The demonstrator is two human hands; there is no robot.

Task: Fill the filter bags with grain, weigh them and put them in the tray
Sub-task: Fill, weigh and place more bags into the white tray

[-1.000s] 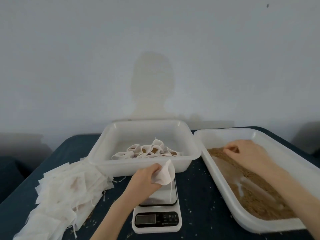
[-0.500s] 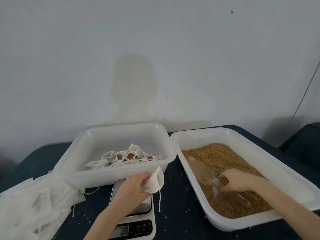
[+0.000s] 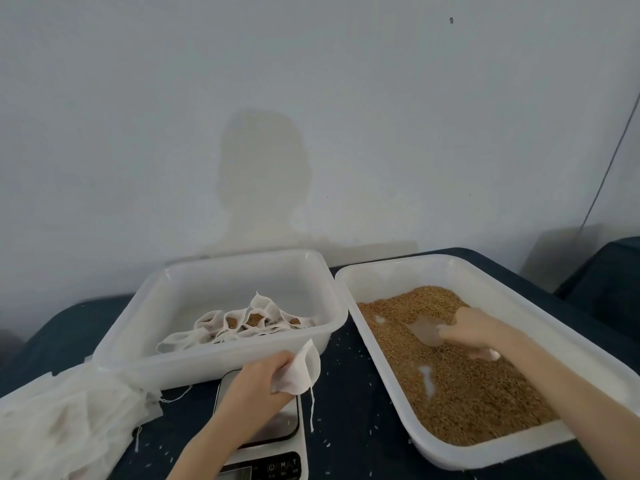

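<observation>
Grain (image 3: pixel 460 386) fills the tray (image 3: pixel 540 306) on the worktop's right edge, where my right hand (image 3: pixel 472 329) clasps a clear scoop (image 3: pixel 427 330). My left hand (image 3: pixel 263 377) pinches an empty filter bag (image 3: pixel 299 370) above the scale (image 3: pixel 273 455).

Filter bag (image 3: pixel 297 373): white, thin, mouth open, drawstring hanging down; held above the scale (image 3: pixel 273 441). Filled bags (image 3: pixel 242 323): white, grain visible inside, lying clustered in the left white tray (image 3: pixel 221 362). Empty bags (image 3: pixel 69 417): stacked flat at far left. Grain (image 3: pixel 460 375): brown, loose, covering the right white tray (image 3: pixel 485 455). Clear scoop (image 3: pixel 429 330): resting in the grain.
</observation>
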